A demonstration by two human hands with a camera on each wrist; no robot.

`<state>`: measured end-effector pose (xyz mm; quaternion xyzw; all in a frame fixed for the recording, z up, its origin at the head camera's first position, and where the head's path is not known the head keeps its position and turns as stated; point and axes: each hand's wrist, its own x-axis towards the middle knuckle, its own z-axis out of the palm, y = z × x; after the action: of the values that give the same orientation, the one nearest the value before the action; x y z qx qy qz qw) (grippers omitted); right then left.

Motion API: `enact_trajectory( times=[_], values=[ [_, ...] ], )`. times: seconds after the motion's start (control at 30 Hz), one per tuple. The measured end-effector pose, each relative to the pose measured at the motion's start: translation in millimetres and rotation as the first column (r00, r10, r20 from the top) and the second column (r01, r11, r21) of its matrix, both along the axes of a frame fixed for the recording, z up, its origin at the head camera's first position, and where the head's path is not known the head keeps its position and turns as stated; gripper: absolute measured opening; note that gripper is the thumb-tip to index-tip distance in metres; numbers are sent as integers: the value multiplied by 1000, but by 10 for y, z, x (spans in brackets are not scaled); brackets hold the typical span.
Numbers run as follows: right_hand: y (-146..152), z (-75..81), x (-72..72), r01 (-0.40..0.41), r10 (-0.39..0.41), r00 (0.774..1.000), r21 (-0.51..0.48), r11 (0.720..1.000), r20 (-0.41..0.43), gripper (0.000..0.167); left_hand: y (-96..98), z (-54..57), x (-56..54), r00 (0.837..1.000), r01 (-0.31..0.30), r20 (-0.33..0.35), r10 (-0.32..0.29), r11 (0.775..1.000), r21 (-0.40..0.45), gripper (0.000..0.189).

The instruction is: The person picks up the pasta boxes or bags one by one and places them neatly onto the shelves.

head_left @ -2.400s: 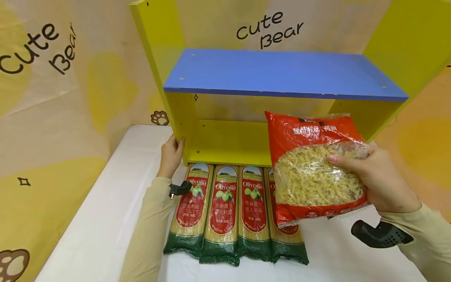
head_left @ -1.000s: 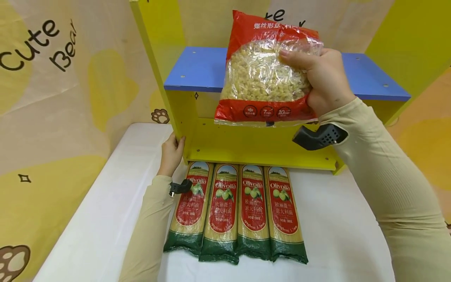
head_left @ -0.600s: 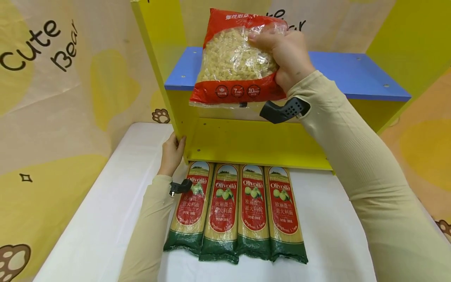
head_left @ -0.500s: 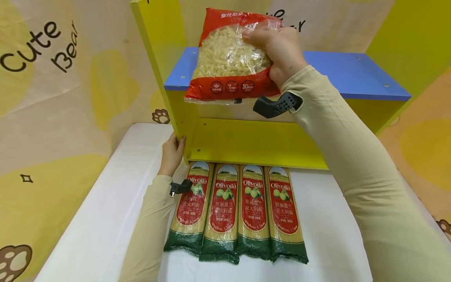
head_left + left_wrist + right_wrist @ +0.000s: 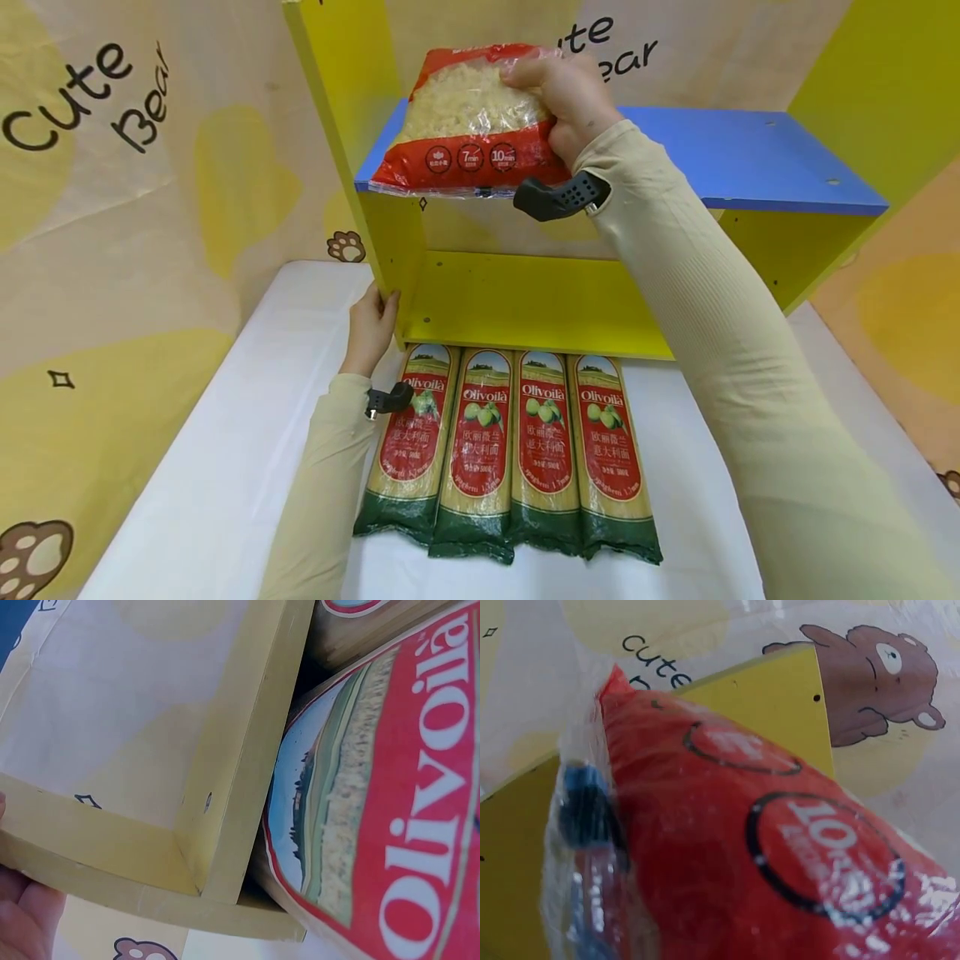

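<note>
My right hand (image 5: 573, 102) grips a red and clear bag of spiral pasta (image 5: 468, 112) by its right side, thumb on the front. The bag leans back over the left end of the blue shelf board (image 5: 742, 162); whether it touches the board I cannot tell. Up close in the right wrist view, the bag's red lower part (image 5: 697, 832) fills much of the picture. My left hand (image 5: 369, 329) holds the front edge of the yellow left side panel (image 5: 337, 108), low down. A few of its fingertips (image 5: 34, 911) show at that panel in the left wrist view.
Several spaghetti packs (image 5: 480, 454) lie side by side on the white tabletop (image 5: 225, 433), their tops against the front of the yellow bottom board (image 5: 525, 304). A yellow right side panel (image 5: 862, 108) bounds the shelf unit. Printed cloth (image 5: 247, 183) hangs behind.
My right hand has lifted the pasta bag from in front of the lower compartment and carried it left to the blue board, lately lowering and tilting it back. My left hand has kept its place.
</note>
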<state>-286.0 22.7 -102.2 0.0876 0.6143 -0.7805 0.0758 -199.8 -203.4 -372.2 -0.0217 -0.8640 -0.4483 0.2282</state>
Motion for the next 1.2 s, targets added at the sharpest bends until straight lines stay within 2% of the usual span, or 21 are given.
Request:
enact_trajectory(
  times=[0.27,0.47,0.63,0.73,1.03,1.2],
  values=[
    [17,-10,-106,-61,60,997,21,998,37,32,1,35,4,1000,17,2,-17,999,27,30],
    [-30,-17,-136,-103,99,994,101,990,45,36,2,25,16,1000,21,17,-22,999,39,32],
    [-32,-39,-142,-124,123,992,170,978,13,38,5,32,15,1000,25,13,-26,999,43,31],
    [-20,-51,-146,-125,126,992,175,977,5,37,12,35,9,999,31,16,-31,998,47,31],
    [66,-74,-94,-154,149,988,212,965,39,40,31,14,-15,999,43,12,-44,998,46,30],
    [129,-89,-64,-177,177,984,274,945,26,43,26,15,-20,999,36,27,-37,998,45,32]
  ],
)
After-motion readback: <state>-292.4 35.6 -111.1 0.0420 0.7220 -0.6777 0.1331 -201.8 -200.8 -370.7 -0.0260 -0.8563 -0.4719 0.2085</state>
